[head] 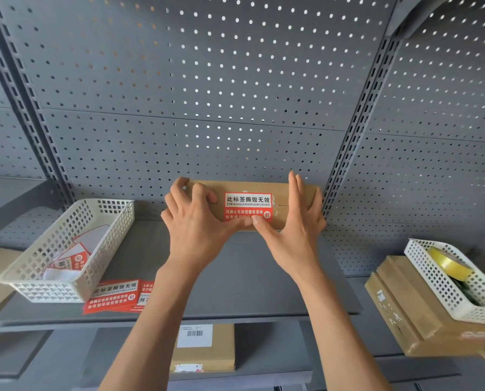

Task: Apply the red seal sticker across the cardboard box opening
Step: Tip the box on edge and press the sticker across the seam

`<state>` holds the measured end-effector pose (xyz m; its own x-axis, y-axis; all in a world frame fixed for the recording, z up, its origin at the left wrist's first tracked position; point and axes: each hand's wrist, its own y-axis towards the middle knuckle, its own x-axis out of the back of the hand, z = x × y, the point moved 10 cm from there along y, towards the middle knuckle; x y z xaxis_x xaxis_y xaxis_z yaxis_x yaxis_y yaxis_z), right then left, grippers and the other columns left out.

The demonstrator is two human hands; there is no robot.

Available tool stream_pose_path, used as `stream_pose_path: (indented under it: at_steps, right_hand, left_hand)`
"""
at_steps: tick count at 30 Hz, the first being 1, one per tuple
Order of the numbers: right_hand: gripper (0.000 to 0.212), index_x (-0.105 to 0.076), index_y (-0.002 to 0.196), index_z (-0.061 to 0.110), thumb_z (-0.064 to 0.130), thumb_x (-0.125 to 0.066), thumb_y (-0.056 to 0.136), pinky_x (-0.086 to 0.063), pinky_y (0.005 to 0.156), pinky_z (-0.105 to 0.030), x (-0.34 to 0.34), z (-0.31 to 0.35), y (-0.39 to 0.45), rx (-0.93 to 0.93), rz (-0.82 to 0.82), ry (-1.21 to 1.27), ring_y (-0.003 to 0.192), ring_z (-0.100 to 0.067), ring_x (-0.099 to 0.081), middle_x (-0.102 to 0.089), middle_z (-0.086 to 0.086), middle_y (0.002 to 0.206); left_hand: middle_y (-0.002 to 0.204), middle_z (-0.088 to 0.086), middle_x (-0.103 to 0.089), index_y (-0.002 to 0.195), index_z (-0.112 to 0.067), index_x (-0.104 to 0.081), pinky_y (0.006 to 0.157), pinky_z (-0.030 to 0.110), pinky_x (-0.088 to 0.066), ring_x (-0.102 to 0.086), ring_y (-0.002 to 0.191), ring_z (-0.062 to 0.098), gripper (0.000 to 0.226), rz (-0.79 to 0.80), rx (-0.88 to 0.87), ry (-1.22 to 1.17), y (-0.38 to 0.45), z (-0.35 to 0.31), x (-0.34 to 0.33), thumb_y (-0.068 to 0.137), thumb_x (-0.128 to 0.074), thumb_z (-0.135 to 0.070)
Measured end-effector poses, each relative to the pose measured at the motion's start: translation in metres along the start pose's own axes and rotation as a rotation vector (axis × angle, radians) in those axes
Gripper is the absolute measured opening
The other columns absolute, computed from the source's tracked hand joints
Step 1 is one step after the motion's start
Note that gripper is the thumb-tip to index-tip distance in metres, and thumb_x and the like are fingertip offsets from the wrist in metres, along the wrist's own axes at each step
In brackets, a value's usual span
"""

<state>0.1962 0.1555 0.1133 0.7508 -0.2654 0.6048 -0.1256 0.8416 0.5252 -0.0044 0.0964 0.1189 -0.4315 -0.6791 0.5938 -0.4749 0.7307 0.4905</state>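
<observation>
One cardboard box [280,193] stands on the grey shelf [235,277] against the pegboard [207,94], one red seal sticker [248,206] across its seam. My left hand [193,221] spreads wide over the box's left end, its thumb meeting my right thumb on the sticker's lower edge. My right hand [294,218] lies flat and open along the box's right end. Two white baskets [66,249] flank me, spare stickers [114,296] lying beside the left one; bare shelf lies between.
</observation>
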Motion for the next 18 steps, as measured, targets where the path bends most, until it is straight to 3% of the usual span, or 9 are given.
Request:
stream_pose_path:
  at_steps: [4, 10, 12, 15, 18]
  right_hand:
    - [0.104, -0.005, 0.159, 0.036, 0.057, -0.071, 0.082, -0.014, 0.116, -0.058, -0.001, 0.000, 0.001, 0.001, -0.015, -0.010, 0.155, -0.030, 0.002, -0.012, 0.005, 0.168]
    - [0.095, -0.013, 0.160, 0.035, 0.035, -0.075, 0.087, -0.005, 0.120, -0.054, 0.002, -0.006, 0.000, -0.043, -0.020, 0.117, 0.155, -0.018, 0.005, -0.016, 0.003, 0.166]
    - [0.093, -0.015, 0.160, 0.035, 0.029, -0.075, 0.088, -0.005, 0.121, -0.054, 0.004, -0.007, 0.000, -0.048, -0.023, 0.141, 0.155, -0.021, 0.003, -0.017, 0.017, 0.159]
    - [0.090, -0.017, 0.159, 0.038, 0.026, -0.074, 0.090, -0.006, 0.122, -0.055, 0.006, -0.006, 0.000, -0.050, -0.013, 0.155, 0.155, -0.024, -0.001, -0.007, 0.039, 0.141]
    - [0.087, -0.017, 0.157, 0.044, 0.025, -0.072, 0.091, -0.010, 0.122, -0.056, 0.006, -0.008, 0.000, -0.048, -0.005, 0.190, 0.154, -0.023, -0.006, 0.003, 0.058, 0.137]
  left_hand:
    - [0.145, 0.005, -0.031, 0.096, -0.027, -0.043, 0.099, 0.043, -0.028, -0.028, 0.133, 0.026, 0.077, -0.023, -0.011, 0.008, 0.000, 0.002, -0.001, 0.049, -0.075, -0.080]
    - [0.144, 0.003, -0.031, 0.094, -0.028, -0.048, 0.094, 0.037, -0.024, -0.027, 0.132, 0.023, 0.061, -0.024, -0.024, -0.069, 0.003, 0.006, 0.001, 0.058, -0.084, -0.062]
    - [0.144, 0.003, -0.031, 0.094, -0.027, -0.050, 0.094, 0.036, -0.023, -0.027, 0.132, 0.022, 0.058, -0.016, -0.027, -0.087, 0.003, 0.006, 0.001, 0.060, -0.086, -0.057]
    - [0.145, 0.002, -0.030, 0.095, -0.027, -0.052, 0.095, 0.035, -0.022, -0.026, 0.134, 0.022, 0.054, -0.001, -0.025, -0.109, 0.004, 0.008, 0.000, 0.062, -0.087, -0.052]
    - [0.145, 0.001, -0.029, 0.098, -0.027, -0.054, 0.096, 0.034, -0.020, -0.024, 0.135, 0.020, 0.050, 0.023, -0.027, -0.124, 0.005, 0.010, 0.000, 0.065, -0.087, -0.048]
